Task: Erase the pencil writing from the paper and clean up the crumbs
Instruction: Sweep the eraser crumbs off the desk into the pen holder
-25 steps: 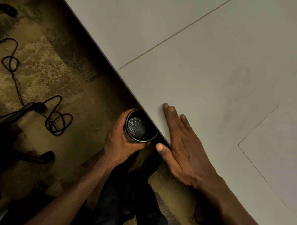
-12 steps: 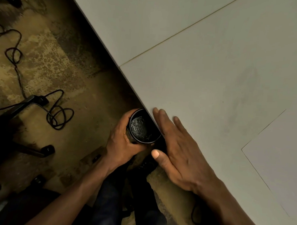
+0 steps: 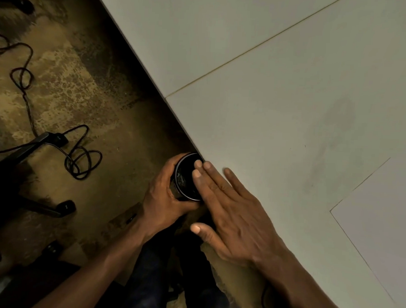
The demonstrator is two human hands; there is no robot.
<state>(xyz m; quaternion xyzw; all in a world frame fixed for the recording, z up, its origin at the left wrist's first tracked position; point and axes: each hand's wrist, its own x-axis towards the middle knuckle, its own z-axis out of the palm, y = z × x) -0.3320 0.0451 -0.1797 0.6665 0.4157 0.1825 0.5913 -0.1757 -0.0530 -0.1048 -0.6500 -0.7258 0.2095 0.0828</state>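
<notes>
left hand point(image 3: 165, 194) grips black cup point(image 3: 184, 176) just below table point(image 3: 268, 124) edge | right hand point(image 3: 232, 215) flat, empty, fingertips over rim | cup left of sweep

A cup point(image 3: 184, 178) sits just below the table point(image 3: 280, 110) edge, between both hands, paper point(image 3: 385, 220) lying far right.

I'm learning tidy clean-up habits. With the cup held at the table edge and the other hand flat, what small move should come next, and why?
Probably pull the right hand back onto the table for another sweep. Its fingertips already reach past the edge over the black cup, which the left hand holds just under the rim. No crumbs are clear enough to see.
</notes>
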